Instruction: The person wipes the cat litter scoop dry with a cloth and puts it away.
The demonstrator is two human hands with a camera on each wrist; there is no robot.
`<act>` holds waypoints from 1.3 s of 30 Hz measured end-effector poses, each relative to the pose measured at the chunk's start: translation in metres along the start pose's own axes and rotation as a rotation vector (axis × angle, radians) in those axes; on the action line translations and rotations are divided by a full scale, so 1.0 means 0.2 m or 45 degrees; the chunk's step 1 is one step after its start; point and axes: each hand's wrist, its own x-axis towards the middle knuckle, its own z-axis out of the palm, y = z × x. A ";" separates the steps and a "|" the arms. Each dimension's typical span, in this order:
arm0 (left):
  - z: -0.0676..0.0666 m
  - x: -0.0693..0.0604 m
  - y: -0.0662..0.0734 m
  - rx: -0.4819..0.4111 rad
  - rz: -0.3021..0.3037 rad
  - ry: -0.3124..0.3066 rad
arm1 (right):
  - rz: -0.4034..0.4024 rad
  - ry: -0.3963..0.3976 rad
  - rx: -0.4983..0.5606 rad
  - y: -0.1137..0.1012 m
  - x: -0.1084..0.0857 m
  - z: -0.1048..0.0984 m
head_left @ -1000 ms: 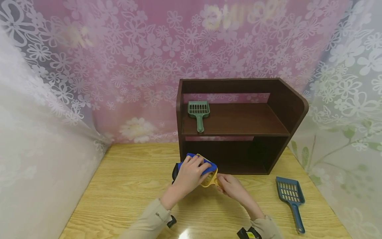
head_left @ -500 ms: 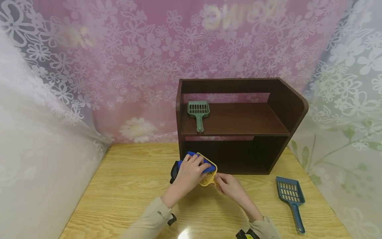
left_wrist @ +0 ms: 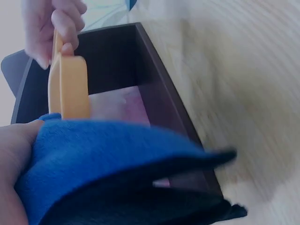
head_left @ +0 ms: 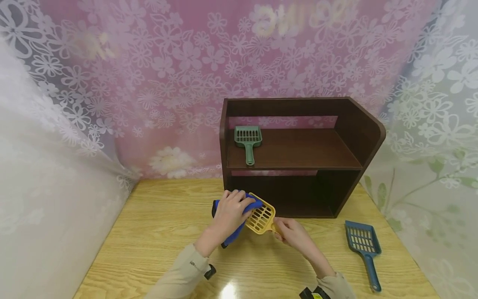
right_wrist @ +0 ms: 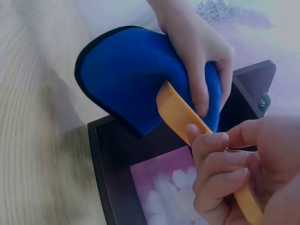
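Note:
My left hand (head_left: 228, 211) grips a blue cloth (head_left: 235, 236) with dark edging, folded over the far left end of a yellow slotted scoop (head_left: 260, 216). In the right wrist view the cloth (right_wrist: 126, 70) hangs in a wide flap, and the left thumb presses it near the scoop (right_wrist: 178, 115). My right hand (head_left: 295, 236) holds the scoop by its handle, fingers curled round it, as the right wrist view also shows at the hand (right_wrist: 234, 173). Both hands are above the table, in front of the shelf.
A dark brown two-level shelf (head_left: 298, 169) stands at the back of the wooden table (head_left: 168, 216). On its upper level, at the left, lies a green slotted scoop (head_left: 249, 143). A dark blue slotted scoop (head_left: 364, 245) lies on the table at the right.
My left hand has shifted left with the cloth, uncovering more of the yellow scoop's slots. The cloth now hangs lower beneath the hand. My right hand keeps hold of the handle.

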 end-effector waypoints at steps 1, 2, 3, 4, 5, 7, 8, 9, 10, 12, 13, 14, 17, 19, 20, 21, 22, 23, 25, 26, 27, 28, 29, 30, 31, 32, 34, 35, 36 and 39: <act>0.01 0.00 0.01 0.002 0.000 0.004 | -0.026 -0.005 -0.016 0.00 0.00 0.00; 0.01 0.00 0.02 -0.003 0.001 0.002 | -0.048 -0.008 -0.033 0.00 0.01 0.00; 0.02 0.00 0.04 -0.002 0.004 -0.001 | -0.067 -0.007 -0.051 0.00 0.01 0.00; 0.03 0.00 0.05 0.000 0.008 -0.007 | -0.080 -0.008 -0.068 0.00 0.01 0.00; 0.03 0.00 0.07 0.002 0.015 -0.017 | -0.091 -0.009 -0.078 0.00 0.01 0.01; 0.04 0.00 0.09 0.011 0.028 -0.035 | -0.105 -0.007 -0.084 0.00 0.01 0.01; 0.04 0.01 0.11 0.017 0.029 -0.046 | -0.110 -0.009 -0.086 0.00 0.01 0.01; 0.05 0.01 0.12 0.025 0.032 -0.052 | -0.110 -0.008 -0.089 0.00 0.01 0.01; 0.04 0.01 0.13 0.030 0.035 -0.060 | -0.112 -0.006 -0.092 0.00 0.01 0.01; 0.04 0.02 0.15 0.030 0.050 -0.084 | -0.117 -0.004 -0.093 0.00 0.01 0.01; 0.04 0.02 0.15 0.030 0.065 -0.097 | -0.121 -0.002 -0.093 0.00 0.01 0.01; 0.03 0.02 0.16 0.024 0.079 -0.109 | -0.121 -0.001 -0.092 0.00 0.01 0.00; 0.02 0.03 0.17 0.007 0.121 -0.151 | -0.119 0.010 -0.071 -0.01 0.01 -0.01; 0.01 0.04 0.18 0.009 0.142 -0.182 | -0.113 0.015 -0.057 -0.01 0.02 -0.02; 0.00 0.04 0.17 0.008 0.147 -0.203 | -0.108 0.016 -0.052 -0.01 0.02 -0.03; -0.01 0.05 0.17 0.011 0.156 -0.226 | -0.103 0.025 -0.044 0.00 0.02 -0.03; -0.02 0.05 0.17 0.012 0.165 -0.251 | -0.099 0.031 -0.040 0.00 0.02 -0.04; -0.03 0.05 0.17 0.013 0.174 -0.278 | -0.095 0.031 -0.037 0.00 0.02 -0.04; -0.04 0.05 0.16 0.010 0.193 -0.328 | -0.081 0.042 -0.036 0.01 0.03 -0.05; -0.05 0.05 0.15 0.006 0.199 -0.351 | -0.070 0.053 -0.042 0.01 0.04 -0.06; -0.05 0.04 0.15 0.003 0.209 -0.366 | -0.060 0.064 -0.046 0.01 0.04 -0.06; -0.05 0.04 0.14 -0.002 0.217 -0.379 | -0.051 0.068 -0.058 0.01 0.05 -0.07; -0.05 0.03 0.13 -0.010 0.222 -0.393 | -0.041 0.072 -0.063 0.01 0.05 -0.07; -0.06 0.02 0.13 -0.013 0.229 -0.402 | -0.032 0.079 -0.071 0.01 0.05 -0.07; -0.06 0.02 0.12 -0.018 0.233 -0.409 | -0.026 0.077 -0.080 0.01 0.06 -0.08; -0.06 0.01 0.11 -0.024 0.238 -0.415 | -0.020 0.070 -0.084 0.01 0.06 -0.08; -0.07 0.00 0.10 -0.025 0.239 -0.425 | -0.020 0.049 -0.084 0.01 0.06 -0.08; -0.07 0.00 0.10 -0.019 0.238 -0.431 | -0.021 0.036 -0.082 0.01 0.06 -0.08; -0.08 0.00 0.09 -0.010 0.240 -0.434 | -0.027 0.021 -0.083 0.01 0.06 -0.08; -0.08 -0.02 0.07 0.023 0.250 -0.422 | -0.046 -0.011 -0.070 0.02 0.05 -0.08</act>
